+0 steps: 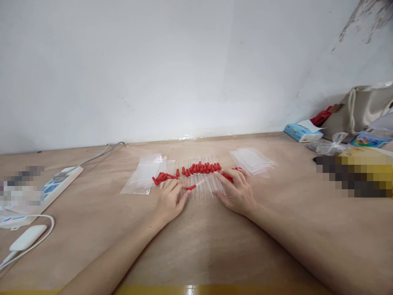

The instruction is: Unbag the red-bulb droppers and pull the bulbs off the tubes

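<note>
A row of clear glass droppers with red rubber bulbs lies on the wooden table near the far wall. My left hand pinches one red-bulbed dropper at the row's left side, next to a small pile of red bulbs. My right hand lies flat with fingers spread on the right end of the row, touching several droppers.
Clear plastic bags lie in two stacks, one at the left and one at the right. A white power strip and a white mouse sit far left. A blue box and a canvas bag stand at the right.
</note>
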Available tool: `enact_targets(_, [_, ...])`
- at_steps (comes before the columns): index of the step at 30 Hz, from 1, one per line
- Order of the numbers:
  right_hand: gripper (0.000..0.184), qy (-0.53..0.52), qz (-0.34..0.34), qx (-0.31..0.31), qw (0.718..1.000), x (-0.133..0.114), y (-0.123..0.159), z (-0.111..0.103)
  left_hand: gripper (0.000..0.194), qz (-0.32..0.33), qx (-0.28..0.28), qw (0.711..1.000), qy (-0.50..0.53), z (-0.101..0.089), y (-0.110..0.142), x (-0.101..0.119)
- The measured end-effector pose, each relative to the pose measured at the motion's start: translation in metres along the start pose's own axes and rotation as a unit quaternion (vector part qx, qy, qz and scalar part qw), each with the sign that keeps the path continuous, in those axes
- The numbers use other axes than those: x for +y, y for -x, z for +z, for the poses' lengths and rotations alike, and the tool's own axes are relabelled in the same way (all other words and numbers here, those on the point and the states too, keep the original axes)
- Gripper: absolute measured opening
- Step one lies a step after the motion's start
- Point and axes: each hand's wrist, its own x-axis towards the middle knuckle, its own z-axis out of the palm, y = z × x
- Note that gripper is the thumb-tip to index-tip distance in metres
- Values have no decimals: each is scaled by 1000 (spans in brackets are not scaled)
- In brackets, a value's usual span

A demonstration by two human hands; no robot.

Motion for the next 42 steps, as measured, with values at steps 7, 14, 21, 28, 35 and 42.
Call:
enact_targets(7, [25, -35, -60, -49, 996, -8, 11, 1, 13, 65, -9, 997, 38, 4, 11, 7])
enact_targets(14, [18, -103, -66, -94, 988, -14, 10, 6, 22, 95, -13, 994, 46, 6, 9, 11])
enact_targets(21, [18, -124, -78, -93, 985, -17, 10, 5, 11, 143, 9, 988, 56, 11, 11, 13])
enact_targets(28, [14, -132, -90, -73, 984, -16, 13, 2, 9, 150, -14, 987, 61, 8, 13, 12])
enact_targets(35, [15, -103, -3, -40, 994, 1, 14, -4, 11, 87, 12, 990, 108, 4, 21, -6])
enact_targets(42, [19, -40, 62, -30, 997, -5, 6, 4, 29, -37, 96, 991, 85, 2, 12, -14])
